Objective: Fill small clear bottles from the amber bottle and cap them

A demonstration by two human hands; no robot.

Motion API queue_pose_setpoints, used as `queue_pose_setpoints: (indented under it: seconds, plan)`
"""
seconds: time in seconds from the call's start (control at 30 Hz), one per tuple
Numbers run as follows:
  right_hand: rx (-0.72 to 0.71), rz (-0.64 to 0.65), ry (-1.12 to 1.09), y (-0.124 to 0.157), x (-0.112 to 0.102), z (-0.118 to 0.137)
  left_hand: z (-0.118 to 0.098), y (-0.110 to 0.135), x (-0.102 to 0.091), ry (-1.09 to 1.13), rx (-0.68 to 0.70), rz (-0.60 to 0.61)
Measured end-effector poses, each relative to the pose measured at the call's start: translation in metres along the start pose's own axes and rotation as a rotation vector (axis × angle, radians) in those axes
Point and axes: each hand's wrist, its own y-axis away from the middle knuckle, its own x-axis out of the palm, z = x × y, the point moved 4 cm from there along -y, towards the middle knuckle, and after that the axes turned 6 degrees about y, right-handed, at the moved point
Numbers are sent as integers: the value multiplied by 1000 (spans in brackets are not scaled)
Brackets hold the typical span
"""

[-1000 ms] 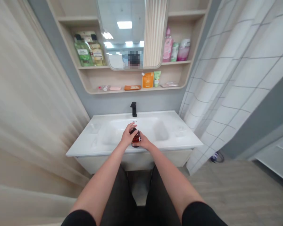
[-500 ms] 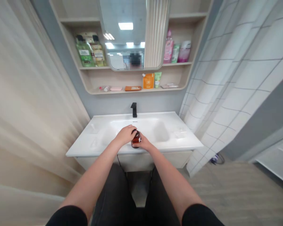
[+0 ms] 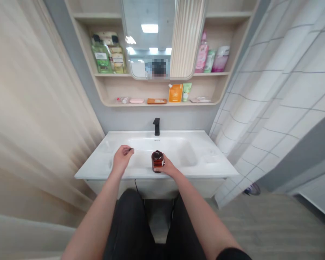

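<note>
A brown bottle with a white label stands upright at the front of the white sink, its neck uncovered. My right hand is wrapped round its right side. Dark liquid shows through the bottle's wall. To the left, over the basin, my left hand pinches a small black cap between thumb and fingers. The two hands are well apart.
A black faucet rises behind the white basin. Above is a shelf cabinet with a mirror, green mouthwash-like bottles, pink bottles and an orange pouch. Curtains hang at both sides.
My left hand has come off the bottle's top and moved left with the black cap. The bottle's neck is now bare. My right hand keeps its hold.
</note>
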Motion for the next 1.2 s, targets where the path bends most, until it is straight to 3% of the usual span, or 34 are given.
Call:
queue_pose_setpoints:
  seconds: [0.13,0.23,0.33,0.47,0.53,0.67,0.73,0.8,0.9,1.0,1.1,1.2]
  plan:
    - [21,-1,28,0,-1,2,45,-4,-119,-205,-43,-340]
    - [41,10,38,1,-1,4,66,-12,-183,-549,-44,-413]
    - [40,12,-2,0,-1,4,85,-25,-207,-751,-87,-323]
    - [37,11,-3,0,0,1,105,-34,-202,-900,-155,-172]
    - [43,6,18,0,-1,0,105,-31,-195,-947,-119,-167]
    - [53,0,50,0,-2,0,77,-5,-172,-890,143,-348]
    - [48,6,51,0,-2,0,55,16,-142,-792,288,-398]
    - [25,4,49,-1,-2,1,39,35,-95,-616,361,-282]
    - [-22,-5,55,-1,-1,2,34,54,-5,-262,228,104]
    - [-78,-18,27,0,2,2,45,65,69,-116,-16,348]
    - [-165,-58,10,-1,3,-1,55,64,107,-103,-109,439]
    - [-191,-80,9,-4,3,-6,59,55,115,-113,-96,424]
